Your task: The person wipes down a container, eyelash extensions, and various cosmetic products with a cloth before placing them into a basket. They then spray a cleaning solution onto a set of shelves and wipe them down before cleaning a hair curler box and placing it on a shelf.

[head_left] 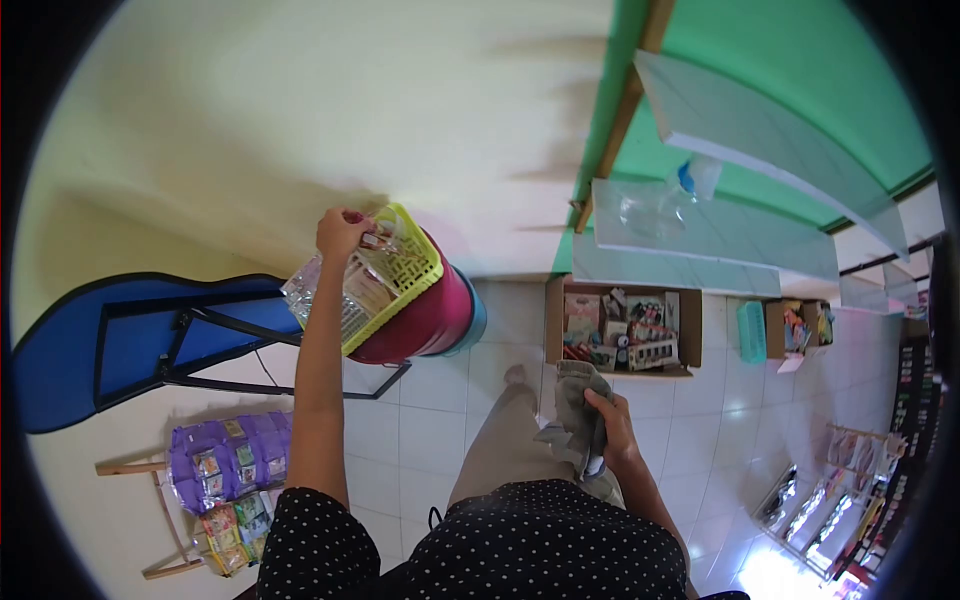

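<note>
My left hand [342, 232] reaches over a yellow-green plastic basket [428, 262], its fingers closed on a small clear packet [380, 241] at the basket's far end. Several clear plastic packets [362, 290] lie inside the basket. The basket rests on top of a dark red tub [405, 335], with a blue tub [472, 312] behind it. Close to my body, my right hand [616, 432] is wrapped round a crumpled grey cloth [581, 415].
A blue folding table [60, 345] leans at the left, above a purple pocket organizer [205, 455]. Cardboard boxes [690, 330] [778, 345] and a teal basket [751, 332] stand on the tiled floor. White shelves [740, 225] line the green wall.
</note>
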A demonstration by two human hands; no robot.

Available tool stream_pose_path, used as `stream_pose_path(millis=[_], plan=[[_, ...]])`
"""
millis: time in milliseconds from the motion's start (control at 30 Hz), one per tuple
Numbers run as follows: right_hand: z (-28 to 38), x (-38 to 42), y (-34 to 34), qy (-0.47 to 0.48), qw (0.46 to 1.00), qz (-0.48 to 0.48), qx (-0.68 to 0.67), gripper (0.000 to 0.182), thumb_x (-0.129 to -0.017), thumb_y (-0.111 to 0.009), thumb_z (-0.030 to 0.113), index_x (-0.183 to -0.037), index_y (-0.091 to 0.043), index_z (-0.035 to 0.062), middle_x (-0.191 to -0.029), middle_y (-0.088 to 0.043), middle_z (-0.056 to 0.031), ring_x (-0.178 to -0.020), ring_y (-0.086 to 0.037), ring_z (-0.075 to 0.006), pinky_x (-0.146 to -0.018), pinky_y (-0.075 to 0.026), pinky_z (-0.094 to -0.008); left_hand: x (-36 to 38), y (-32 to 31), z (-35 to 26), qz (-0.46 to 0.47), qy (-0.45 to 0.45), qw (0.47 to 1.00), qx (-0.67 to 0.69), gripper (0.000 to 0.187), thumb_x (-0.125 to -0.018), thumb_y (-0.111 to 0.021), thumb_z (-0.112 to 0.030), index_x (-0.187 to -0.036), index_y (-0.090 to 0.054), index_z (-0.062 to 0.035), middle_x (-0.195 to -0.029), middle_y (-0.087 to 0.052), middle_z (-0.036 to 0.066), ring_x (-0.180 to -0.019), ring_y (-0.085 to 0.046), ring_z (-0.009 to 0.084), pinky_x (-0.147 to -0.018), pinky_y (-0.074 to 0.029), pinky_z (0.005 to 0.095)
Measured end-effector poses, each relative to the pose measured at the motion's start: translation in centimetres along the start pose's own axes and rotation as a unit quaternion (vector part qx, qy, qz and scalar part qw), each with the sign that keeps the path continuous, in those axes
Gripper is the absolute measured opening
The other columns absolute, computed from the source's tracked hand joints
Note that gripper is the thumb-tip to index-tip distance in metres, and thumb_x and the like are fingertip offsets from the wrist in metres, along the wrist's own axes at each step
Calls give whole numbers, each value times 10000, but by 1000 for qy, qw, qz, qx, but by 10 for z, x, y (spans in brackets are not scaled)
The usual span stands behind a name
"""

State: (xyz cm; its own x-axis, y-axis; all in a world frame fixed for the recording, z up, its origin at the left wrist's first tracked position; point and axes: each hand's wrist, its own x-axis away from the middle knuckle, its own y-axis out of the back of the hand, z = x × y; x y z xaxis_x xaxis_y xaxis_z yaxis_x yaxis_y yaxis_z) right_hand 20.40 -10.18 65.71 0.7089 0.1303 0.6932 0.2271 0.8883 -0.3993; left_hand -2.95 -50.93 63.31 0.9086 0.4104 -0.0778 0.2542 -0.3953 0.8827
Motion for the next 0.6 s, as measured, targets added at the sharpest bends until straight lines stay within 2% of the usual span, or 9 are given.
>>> stream_pose_path(millis=[67, 133, 200, 267, 333, 400, 467, 533, 600], plan=[[-5, 2, 14, -5, 1000, -23, -18, 261, -798, -562, 193, -937, -577, -28, -829, -591, -58, -720, -558, -115, -639, -456, -239, 2, 0, 1, -6, -44, 996, -71, 360, -583, -729, -338, -792, -629, -63, -783, -618, 100, -753, -589, 255, -675, -458, 363], [-9, 5, 32, 4, 1000, -17, -22, 265, -797, -564, 201, -925, -580, -31, -813, -586, -51, -707, -552, -110, -625, -452, -236, -6, -14, 25, -110, -86, 988, -66, 461, -617, -708, -361, -916, -579, -35, -893, -580, 135, -851, -542, 288, -744, -424, 372], [-19, 8, 48, 12, 999, -38, -36, 284, -795, -570, 228, -883, -591, -41, -763, -575, -35, -663, -534, -95, -581, -435, -230, 23, -6, -3, -230, -90, 968, -37, 492, -695, -657, -327, -1035, -506, -4, -985, -535, 165, -915, -501, 307, -797, -389, 380], [-32, 10, 69, 0, 997, -60, -52, 287, -795, -570, 234, -875, -594, -41, -751, -574, -32, -653, -531, -92, -577, -429, -229, 75, -7, -48, -315, -157, 936, 7, 398, -773, -585, -218, -1072, -471, 18, -1021, -518, 166, -925, -491, 306, -820, -373, 391], [-50, 10, 89, -19, 995, -74, -63, 289, -793, -570, 238, -824, -603, -47, -697, -571, -27, -613, -524, -90, -538, -414, -237, 132, -35, -95, -314, -272, 910, -12, 317, -816, -511, -125, -1090, -453, 24, -1045, -509, 173, -961, -480, 310, -860, -350, 406], [-76, 6, 112, -12, 994, -96, -41, 298, -785, -577, 242, -808, -604, -54, -680, -572, -30, -597, -522, -93, -524, -411, -247, 186, -90, -136, -167, -312, 928, 112, 291, -824, -496, -102, -1082, -449, 25, -1063, -502, 171, -996, -466, 318, -892, -328, 408], [-112, -1, 132, -37, 991, -129, 25, 361, -753, -595, 279, -778, -596, -81, -632, -585, -76, -557, -537, -128, -505, -415, -291, 231, -145, -163, -5, -381, 923, 53, 303, -805, -508, -82, -1088, -452, 10, -1063, -501, 166, -1007, -465, 326, -886, -334, 398], [-138, -6, 146, -72, 987, -145, 19, 380, -746, -593, 292, -785, -592, -86, -652, -591, -117, -589, -555, -167, -545, -425, -312, 266, -205, -184, 146, -436, 886, 57, 394, -730, -525, -34, -1115, -441, -17, -1068, -496, 159, -1017, -454, 318, -879, -334, 399], [-168, -15, 156, -112, 981, -157, 11, 400, -738, -592, 306, -792, -588, -91, -672, -597, -158, -622, -573, -205, -585, -435, -332, 292, -259, -199, 222, -507, 833, 2, 432, -717, -541, -48, -1132, -422, -31, -1061, -490, 148, -1012, -453, 289, -859, -345, 392]])
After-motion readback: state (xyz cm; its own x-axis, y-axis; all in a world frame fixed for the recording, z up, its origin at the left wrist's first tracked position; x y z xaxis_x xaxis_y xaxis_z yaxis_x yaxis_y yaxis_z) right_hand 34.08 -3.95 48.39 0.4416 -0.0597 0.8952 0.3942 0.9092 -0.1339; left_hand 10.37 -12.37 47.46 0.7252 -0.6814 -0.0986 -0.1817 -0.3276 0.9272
